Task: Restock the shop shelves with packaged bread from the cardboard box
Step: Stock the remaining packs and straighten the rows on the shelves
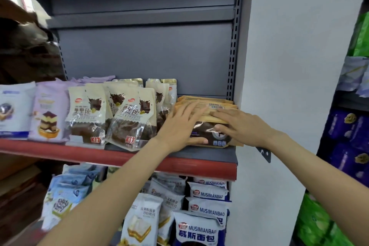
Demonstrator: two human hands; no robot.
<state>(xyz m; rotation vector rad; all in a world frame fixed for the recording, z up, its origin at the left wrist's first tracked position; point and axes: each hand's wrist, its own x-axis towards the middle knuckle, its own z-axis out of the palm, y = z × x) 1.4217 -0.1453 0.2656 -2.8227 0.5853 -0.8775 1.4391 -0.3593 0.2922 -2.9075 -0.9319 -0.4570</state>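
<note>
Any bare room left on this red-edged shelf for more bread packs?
Little. The red-edged shelf is bare only along its front lip before the tan and brown stacked packs, which the left hand and right hand press. Cream chocolate-bread bags crowd the middle. The grey upper shelf looks bare.

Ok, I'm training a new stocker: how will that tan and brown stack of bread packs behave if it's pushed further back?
The tan and brown packs look like glossy film, so they probably slide over each other rather than move as one block. They seem soft and light, likely to dent under the left hand and right hand pressing on top. Lying flat on the shelf, they are unlikely to tip.
</note>
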